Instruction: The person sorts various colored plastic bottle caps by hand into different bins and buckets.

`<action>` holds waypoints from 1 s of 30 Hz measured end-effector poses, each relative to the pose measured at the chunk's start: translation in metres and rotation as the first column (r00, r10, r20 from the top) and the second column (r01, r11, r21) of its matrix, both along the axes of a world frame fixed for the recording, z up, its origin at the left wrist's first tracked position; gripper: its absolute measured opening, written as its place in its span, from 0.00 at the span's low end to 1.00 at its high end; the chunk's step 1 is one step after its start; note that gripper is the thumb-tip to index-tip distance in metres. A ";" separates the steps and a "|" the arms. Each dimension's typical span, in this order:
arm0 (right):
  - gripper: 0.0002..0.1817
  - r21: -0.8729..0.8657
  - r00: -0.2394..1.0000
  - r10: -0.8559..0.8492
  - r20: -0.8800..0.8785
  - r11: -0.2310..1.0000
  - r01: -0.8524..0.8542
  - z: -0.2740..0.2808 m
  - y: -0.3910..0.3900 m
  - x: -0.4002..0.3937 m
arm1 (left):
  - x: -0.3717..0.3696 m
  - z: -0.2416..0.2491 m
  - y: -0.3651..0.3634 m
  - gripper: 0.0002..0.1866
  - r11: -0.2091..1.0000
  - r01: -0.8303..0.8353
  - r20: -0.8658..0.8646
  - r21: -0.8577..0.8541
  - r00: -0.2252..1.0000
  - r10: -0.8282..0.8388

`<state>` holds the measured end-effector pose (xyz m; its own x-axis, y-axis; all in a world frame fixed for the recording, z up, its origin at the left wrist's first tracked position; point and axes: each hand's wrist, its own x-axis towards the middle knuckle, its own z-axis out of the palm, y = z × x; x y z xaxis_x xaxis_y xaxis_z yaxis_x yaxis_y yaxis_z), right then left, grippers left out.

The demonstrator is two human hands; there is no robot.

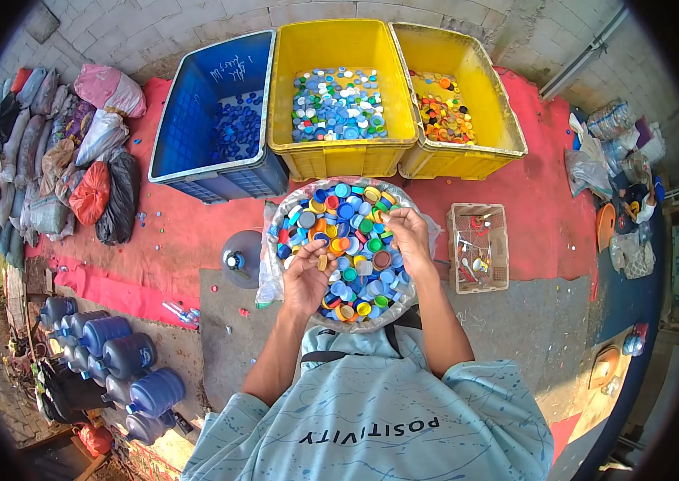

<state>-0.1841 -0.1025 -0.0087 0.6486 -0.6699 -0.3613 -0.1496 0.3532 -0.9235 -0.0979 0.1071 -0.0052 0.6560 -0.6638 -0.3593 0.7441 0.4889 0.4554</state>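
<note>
A round basin lined with a pale plastic bag point(270, 240) sits in front of my body, filled with mixed bottle caps point(345, 210). Over its left part is my left hand point(308, 275), fingers closed on a brownish-yellow cap point(322, 262). My right hand point(408, 234) is above the right side of the caps, thumb and fingers bent together near green and yellow caps. Whatever it may pinch is too small to make out. Beyond the basin stand a blue crate point(231, 172) of blue caps, a yellow crate point(343, 156) of mixed caps and another yellow crate point(467, 158) of orange and yellow caps.
A beige basket point(479, 276) with small items stands to the right. A large bottle point(241, 259) is close by the basin's left side. Filled sacks point(119, 192) lie at the far left, blue water jugs point(155, 393) at the lower left, and bags point(636, 172) at the far right.
</note>
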 end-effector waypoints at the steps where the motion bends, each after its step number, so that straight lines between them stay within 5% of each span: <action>1: 0.11 -0.170 0.997 -0.012 -0.076 0.986 -0.001 -0.002 -0.005 0.010 | -0.001 0.000 0.004 0.15 0.998 0.003 -0.083 -0.058 0.996 -0.008; 4: 0.16 -0.659 0.960 -0.019 -0.280 0.731 -0.178 -0.022 -0.030 0.032 | -0.008 -0.011 0.016 0.12 0.998 -0.011 -0.169 -0.058 0.986 0.001; 8: 0.17 -0.779 0.914 -0.006 -0.405 0.525 -0.342 -0.017 -0.035 0.052 | -0.017 -0.017 0.024 0.07 1.000 -0.006 -0.210 0.016 0.978 0.009; 15: 0.18 -0.795 0.873 -0.037 -0.486 0.433 -0.424 -0.017 -0.026 0.064 | -0.021 -0.011 0.020 0.03 0.982 0.043 -0.125 0.183 0.992 -0.020; 18: 0.19 -0.772 0.964 0.028 -0.264 0.593 -0.229 -0.030 -0.023 0.059 | -0.021 0.000 0.009 0.05 0.929 0.029 -0.015 0.369 1.000 -0.025; 21: 0.19 -0.355 0.991 0.132 0.010 0.927 -0.120 -0.020 0.000 0.045 | -0.018 0.005 -0.005 0.08 0.903 0.017 0.112 0.430 0.991 -0.072; 26: 0.20 -0.137 0.980 0.167 0.108 0.979 -0.152 0.025 0.047 0.010 | -0.016 0.033 -0.032 0.21 0.842 -0.058 0.435 0.536 0.874 -0.217; 30: 0.28 -0.220 0.952 0.235 0.195 0.957 -0.191 0.023 0.058 -0.005 | -0.017 0.025 -0.037 0.21 0.878 0.109 0.341 0.466 0.894 -0.292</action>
